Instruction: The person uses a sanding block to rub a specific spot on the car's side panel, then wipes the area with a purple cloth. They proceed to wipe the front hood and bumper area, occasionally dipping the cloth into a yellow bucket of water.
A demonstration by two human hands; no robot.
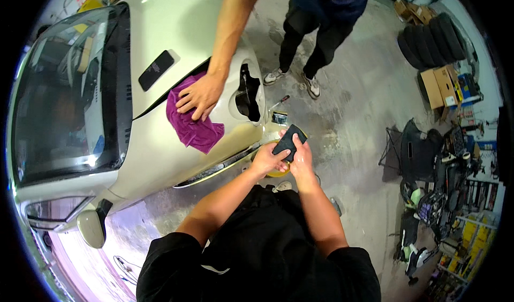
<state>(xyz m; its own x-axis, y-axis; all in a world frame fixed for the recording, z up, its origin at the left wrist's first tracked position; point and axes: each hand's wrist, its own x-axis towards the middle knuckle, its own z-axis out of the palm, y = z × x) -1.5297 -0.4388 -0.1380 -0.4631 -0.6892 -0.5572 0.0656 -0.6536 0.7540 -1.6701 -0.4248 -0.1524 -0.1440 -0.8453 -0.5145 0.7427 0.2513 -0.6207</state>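
Between my two hands is a dark, flat, rectangular pad (289, 143), tilted in front of my body. My left hand (266, 160) is closed on its lower left corner, thumb on top. On the right edge, my right hand (301, 160) grips it with the thumb laid over the face. A yellow bucket (278, 173) is partly visible below my hands. To the left stands a pale car (160, 146) with an open headlight cavity (248, 93). Another person's hand (202, 95) presses a purple cloth (199, 134) on its fender.
A black phone (156, 70) lies on the hood. The other person's legs (321, 50) stand by the car's front. A screwdriver (280, 102) and a small packet (279, 118) lie near the bumper. Tires (431, 40), cardboard boxes (440, 87) and a folding chair (415, 152) line the right.
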